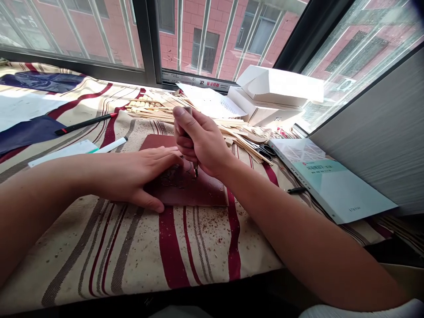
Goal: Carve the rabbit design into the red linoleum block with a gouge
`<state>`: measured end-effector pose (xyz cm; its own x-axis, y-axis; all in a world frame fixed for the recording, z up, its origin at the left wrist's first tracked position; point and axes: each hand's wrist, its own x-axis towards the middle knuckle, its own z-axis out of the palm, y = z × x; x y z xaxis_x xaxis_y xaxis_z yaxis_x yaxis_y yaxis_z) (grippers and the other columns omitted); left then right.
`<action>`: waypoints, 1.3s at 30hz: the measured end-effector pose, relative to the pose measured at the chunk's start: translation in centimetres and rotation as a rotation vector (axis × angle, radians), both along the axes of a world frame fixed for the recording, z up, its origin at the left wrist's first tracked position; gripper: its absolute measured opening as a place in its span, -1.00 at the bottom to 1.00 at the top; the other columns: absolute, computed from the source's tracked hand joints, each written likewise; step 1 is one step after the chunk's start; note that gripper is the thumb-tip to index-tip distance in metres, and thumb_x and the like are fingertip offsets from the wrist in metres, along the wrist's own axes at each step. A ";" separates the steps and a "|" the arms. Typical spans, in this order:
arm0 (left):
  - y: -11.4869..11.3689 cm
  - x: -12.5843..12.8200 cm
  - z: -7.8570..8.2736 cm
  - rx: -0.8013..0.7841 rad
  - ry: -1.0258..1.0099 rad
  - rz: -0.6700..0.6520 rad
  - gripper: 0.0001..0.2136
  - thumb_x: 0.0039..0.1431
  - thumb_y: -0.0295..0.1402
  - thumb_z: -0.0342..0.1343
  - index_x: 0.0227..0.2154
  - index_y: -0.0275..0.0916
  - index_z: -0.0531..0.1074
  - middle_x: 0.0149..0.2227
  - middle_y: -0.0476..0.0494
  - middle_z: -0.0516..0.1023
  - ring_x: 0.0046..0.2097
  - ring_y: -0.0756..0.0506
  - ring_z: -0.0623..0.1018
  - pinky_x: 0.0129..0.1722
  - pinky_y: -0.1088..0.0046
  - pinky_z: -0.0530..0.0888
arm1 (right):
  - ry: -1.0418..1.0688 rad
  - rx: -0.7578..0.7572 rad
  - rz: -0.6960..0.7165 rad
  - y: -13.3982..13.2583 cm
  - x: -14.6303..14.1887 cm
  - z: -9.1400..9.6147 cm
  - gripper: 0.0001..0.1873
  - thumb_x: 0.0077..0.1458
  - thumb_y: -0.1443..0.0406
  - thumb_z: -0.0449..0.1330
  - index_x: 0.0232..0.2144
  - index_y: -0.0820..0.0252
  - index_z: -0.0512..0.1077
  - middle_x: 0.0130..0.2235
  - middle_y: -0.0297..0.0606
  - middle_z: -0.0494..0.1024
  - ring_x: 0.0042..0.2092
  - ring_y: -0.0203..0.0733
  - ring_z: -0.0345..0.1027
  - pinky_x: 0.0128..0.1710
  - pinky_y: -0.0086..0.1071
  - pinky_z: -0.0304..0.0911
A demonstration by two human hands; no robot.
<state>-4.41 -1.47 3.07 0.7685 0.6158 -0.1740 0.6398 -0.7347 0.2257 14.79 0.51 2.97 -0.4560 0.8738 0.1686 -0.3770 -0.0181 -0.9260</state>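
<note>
A flat reddish-brown board (202,194) with dark lines on its face lies on the striped cloth. My left hand (145,174) rests on its left part, fingers stretched across it and thumb over the near edge. In my right hand (205,139), a carving tool (196,171) stands nearly upright, fingers wrapped round its handle and the thumb on top. Its dark tip points down at the board's lined area; most of the handle is hidden by my fingers. Small shavings (215,225) are scattered along the near edge of the board.
Thin wooden strips (159,110) pile up behind the board, beside a white box (261,106). Black-handled scissors (266,152) and a book (331,181) lie to the right. A black-and-red pen (86,123) and a white marker (114,144) lie left. A window closes off the back.
</note>
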 end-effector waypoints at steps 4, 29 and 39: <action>-0.1 0.2 0.1 -0.009 0.003 0.000 -0.21 0.25 0.03 0.23 0.40 -0.29 0.15 0.48 -0.35 0.29 0.46 -0.30 0.33 0.47 0.15 0.27 | -0.015 -0.005 -0.019 0.1 -0.3 -0.1 -0.44 0.33 0.04 0.35 -0.51 0.10 0.15 -0.57 -0.58 0.08 -0.57 -0.46 -0.19 -0.64 -0.53 -0.16; 1.8 0.5 -1.9 0.039 0.061 0.011 0.18 -0.02 0.39 0.17 0.54 -0.28 0.08 0.60 -0.39 0.04 0.55 -0.50 0.13 0.55 0.03 0.04 | -0.050 -0.036 0.137 2.3 -0.3 -1.6 -0.43 0.42 0.08 0.23 -0.53 0.09 0.06 -0.60 -0.62 -0.09 -0.61 -0.50 -0.33 -0.65 -0.57 -0.32; 1.9 0.5 -2.1 0.022 0.063 0.041 0.24 -0.04 0.39 0.19 0.57 -0.27 -0.05 0.62 -0.44 -0.13 0.59 -0.52 0.02 0.55 -0.01 0.02 | -0.145 -0.097 -0.246 2.9 -1.6 -2.3 -0.42 0.32 0.03 0.36 -0.50 0.09 0.11 -0.63 -0.62 0.03 -0.62 -0.47 -0.22 -0.66 -0.50 -0.23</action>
